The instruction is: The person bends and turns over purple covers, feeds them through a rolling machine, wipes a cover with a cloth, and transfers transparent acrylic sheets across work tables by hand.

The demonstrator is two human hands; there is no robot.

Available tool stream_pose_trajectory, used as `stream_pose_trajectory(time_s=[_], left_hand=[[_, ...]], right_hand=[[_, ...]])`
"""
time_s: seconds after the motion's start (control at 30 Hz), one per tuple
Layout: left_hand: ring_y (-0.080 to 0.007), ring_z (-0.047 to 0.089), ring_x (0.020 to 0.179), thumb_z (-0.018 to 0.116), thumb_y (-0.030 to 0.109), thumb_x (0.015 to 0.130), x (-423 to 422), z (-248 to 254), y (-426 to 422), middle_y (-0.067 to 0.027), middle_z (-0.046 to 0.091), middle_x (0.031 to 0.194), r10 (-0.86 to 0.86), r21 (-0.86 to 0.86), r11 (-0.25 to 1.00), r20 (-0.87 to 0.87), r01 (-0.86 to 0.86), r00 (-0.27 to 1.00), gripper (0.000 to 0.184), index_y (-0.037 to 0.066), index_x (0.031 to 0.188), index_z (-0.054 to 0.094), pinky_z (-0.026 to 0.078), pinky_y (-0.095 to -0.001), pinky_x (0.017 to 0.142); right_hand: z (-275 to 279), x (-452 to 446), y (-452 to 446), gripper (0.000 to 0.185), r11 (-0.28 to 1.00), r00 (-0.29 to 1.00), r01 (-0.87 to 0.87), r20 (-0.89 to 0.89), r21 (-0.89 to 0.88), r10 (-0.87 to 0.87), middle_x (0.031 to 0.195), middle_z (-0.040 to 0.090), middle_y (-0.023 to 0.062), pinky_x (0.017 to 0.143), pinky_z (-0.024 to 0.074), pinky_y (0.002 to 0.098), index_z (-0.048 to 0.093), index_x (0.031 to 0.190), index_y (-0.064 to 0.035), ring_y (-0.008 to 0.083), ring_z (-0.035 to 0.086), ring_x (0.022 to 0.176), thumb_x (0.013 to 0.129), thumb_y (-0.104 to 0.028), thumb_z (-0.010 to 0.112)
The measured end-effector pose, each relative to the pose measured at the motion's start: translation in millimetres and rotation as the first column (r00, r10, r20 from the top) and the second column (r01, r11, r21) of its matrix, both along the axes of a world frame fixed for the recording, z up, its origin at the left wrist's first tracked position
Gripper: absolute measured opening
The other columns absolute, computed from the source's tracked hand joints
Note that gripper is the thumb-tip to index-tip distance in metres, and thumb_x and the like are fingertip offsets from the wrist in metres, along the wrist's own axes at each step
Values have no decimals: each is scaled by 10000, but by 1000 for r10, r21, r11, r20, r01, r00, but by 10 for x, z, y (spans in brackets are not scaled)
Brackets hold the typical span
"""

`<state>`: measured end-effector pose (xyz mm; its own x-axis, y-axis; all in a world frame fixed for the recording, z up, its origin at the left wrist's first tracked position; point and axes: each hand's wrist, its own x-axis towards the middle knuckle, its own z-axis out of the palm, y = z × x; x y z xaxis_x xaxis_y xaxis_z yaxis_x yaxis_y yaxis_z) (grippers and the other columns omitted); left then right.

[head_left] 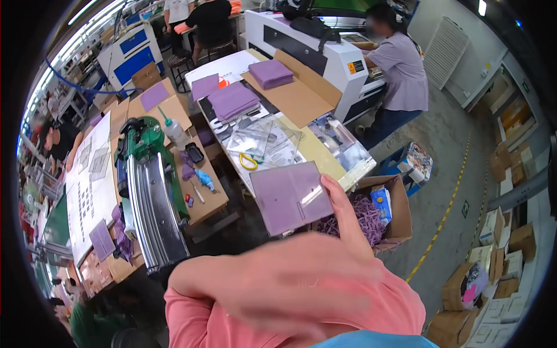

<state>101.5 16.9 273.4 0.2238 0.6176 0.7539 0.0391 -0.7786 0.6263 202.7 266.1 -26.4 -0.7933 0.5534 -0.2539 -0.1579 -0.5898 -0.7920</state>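
My right hand (340, 203) grips the right edge of a square purple sheet (290, 203), with the thumb along its side. A glossy clear plate seems to lie over the sheet; small dark holes and narrow slot lines show on it. Across my chest, my left hand (325, 278) is smeared by motion, and its fingers cannot be made out. Beyond the held sheet, clear plastic templates (250, 138) and yellow-handled scissors (248, 162) lie on the worktable. Farther back on it is a stack of purple sheets (233, 101).
Left of me stands a green machine with a shiny metal roller (152, 203). A bottle (174, 131) stands beside it. Purple scraps (362, 223) fill a cardboard box at my right. A person (400, 69) works at the white machine (307, 52) behind.
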Motion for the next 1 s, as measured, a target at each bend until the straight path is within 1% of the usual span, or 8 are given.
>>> stream_pose_trajectory(time_s=[0.13,0.3,0.4,0.53,0.63,0.73,0.8,1.0], left_hand=[[-302,558,940,607,147,806,191,30,-217,-192,560,1111,103,208,973,-4,-100,995,178,-1,900,634,443,-398,852],[-293,545,985,554,193,868,329,-145,-783,-206,557,1096,591,299,747,109,-594,799,256,-21,999,602,469,-343,837],[-361,492,992,682,114,700,-176,-365,-1054,-179,479,1213,590,324,798,-246,-509,769,356,84,1042,591,404,-429,874],[-307,380,1157,770,307,675,-707,-849,-1338,-150,223,1410,997,19,37,-62,-999,35,833,59,1325,312,342,-397,960],[-285,366,1219,734,278,731,-892,-1273,-1460,-116,254,1393,922,-414,288,364,-864,132,830,92,1361,226,327,-376,988],[-218,476,1077,604,398,824,-954,-1381,-1695,-104,428,1287,390,-380,919,914,-101,114,577,74,1253,395,386,-342,878],[-194,514,1016,560,420,850,-911,-1293,-1879,-100,505,1220,313,-321,946,939,43,140,504,72,1199,459,400,-326,838],[-168,588,847,551,297,869,-917,-1056,-2256,-87,616,1005,703,-709,703,705,-51,-97,349,23,1085,554,433,-280,760]], right_hand=[[188,-146,-100,253,997,999,-26,32,77,24,922,610,44,728,426,185,567,1078,-10,102,554,788,870,-153,543],[517,-348,-290,294,977,992,-124,56,175,116,985,603,61,767,427,215,551,1109,-19,123,556,844,884,-200,497],[778,-561,-398,319,957,987,-160,29,244,157,1023,599,71,791,428,233,542,1128,-25,135,557,877,893,-228,470],[1065,-876,-753,355,943,982,-173,-18,284,186,1074,593,84,822,429,256,530,1153,-32,151,558,922,904,-266,434],[1355,-1087,-1231,330,922,969,-228,-23,313,247,1027,568,61,788,404,236,527,1120,-24,118,514,867,919,-253,401],[1418,-1335,-1527,278,861,930,-301,-72,409,360,935,555,40,738,390,222,536,1056,-41,100,492,797,917,-241,401],[1482,-1471,-1754,265,843,926,-290,-91,454,368,915,550,35,725,384,215,537,1039,-46,93,484,783,918,-237,398],[1510,-1713,-2105,272,798,907,-335,-58,501,417,926,554,34,739,376,223,535,1039,-46,95,483,795,914,-253,411]])
